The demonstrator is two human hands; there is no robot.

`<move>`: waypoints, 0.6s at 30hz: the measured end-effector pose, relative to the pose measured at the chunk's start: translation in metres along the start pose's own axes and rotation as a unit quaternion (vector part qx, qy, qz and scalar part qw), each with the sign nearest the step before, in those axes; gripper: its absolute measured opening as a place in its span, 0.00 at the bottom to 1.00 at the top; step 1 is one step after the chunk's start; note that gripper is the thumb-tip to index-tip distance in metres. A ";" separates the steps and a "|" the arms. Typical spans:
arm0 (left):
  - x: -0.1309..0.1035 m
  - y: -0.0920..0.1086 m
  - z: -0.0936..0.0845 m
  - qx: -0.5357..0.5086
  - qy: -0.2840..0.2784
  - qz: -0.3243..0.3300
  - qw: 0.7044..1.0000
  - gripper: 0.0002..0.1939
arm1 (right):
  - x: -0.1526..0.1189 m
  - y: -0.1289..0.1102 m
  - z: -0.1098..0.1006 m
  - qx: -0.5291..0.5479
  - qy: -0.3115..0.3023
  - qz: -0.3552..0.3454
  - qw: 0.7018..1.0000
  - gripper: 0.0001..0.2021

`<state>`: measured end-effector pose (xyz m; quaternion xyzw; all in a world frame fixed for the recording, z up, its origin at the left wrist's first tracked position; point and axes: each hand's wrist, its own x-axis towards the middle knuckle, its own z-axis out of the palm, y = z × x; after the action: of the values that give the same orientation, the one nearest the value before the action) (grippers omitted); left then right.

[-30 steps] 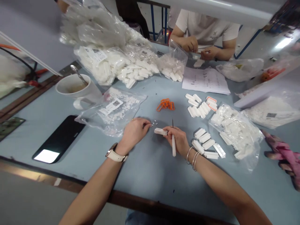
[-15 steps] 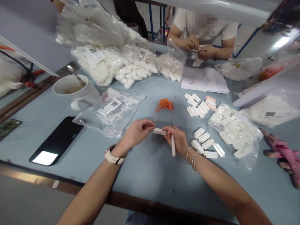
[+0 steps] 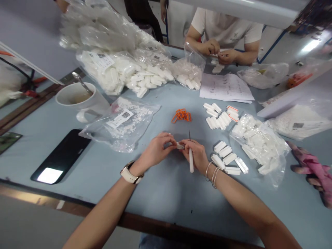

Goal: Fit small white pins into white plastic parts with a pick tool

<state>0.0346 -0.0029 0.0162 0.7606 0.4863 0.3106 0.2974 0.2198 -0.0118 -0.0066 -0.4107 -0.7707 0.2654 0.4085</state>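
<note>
Over the middle of the table, a small white rectangular plastic case [image 3: 180,146] is between my hands. My right hand [image 3: 196,155] grips its right end and also keeps a thin pointed tool with a white handle [image 3: 191,160] between the fingers, point away from me. My left hand [image 3: 161,148] is closed at the case's left end, fingertips touching it; any small part under them is hidden. Beyond my hands lies a heap of orange rectangular frames [image 3: 182,116]. White plastic pieces [image 3: 225,154] lie to the right, with another group [image 3: 219,119] farther back.
At left are a black phone [image 3: 62,155], a white mug [image 3: 82,98] with a spoon, and a bag of tiny white parts [image 3: 129,121]. Bags of white pieces [image 3: 140,74] pile up behind; another bag [image 3: 259,143] is at right. Across the table, a person handles something near printed sheets [image 3: 225,88].
My left hand has moved right and down onto the case's left end, where it was apart, pinching a tiny white part. My right hand has barely moved.
</note>
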 end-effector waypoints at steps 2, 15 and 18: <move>0.000 0.000 0.001 0.009 0.002 0.005 1.000 0.04 | 0.000 0.000 0.000 0.000 0.003 0.000 1.000 0.10; -0.002 0.009 0.006 0.080 0.028 0.045 0.995 0.07 | -0.001 0.000 0.000 0.002 -0.013 0.009 1.000 0.12; -0.002 0.007 0.004 0.058 0.005 0.011 0.998 0.05 | -0.002 0.000 -0.001 0.008 -0.019 0.009 1.000 0.11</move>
<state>0.0413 -0.0079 0.0186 0.7803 0.4963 0.2895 0.2469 0.2211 -0.0134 -0.0067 -0.4093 -0.7727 0.2830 0.3942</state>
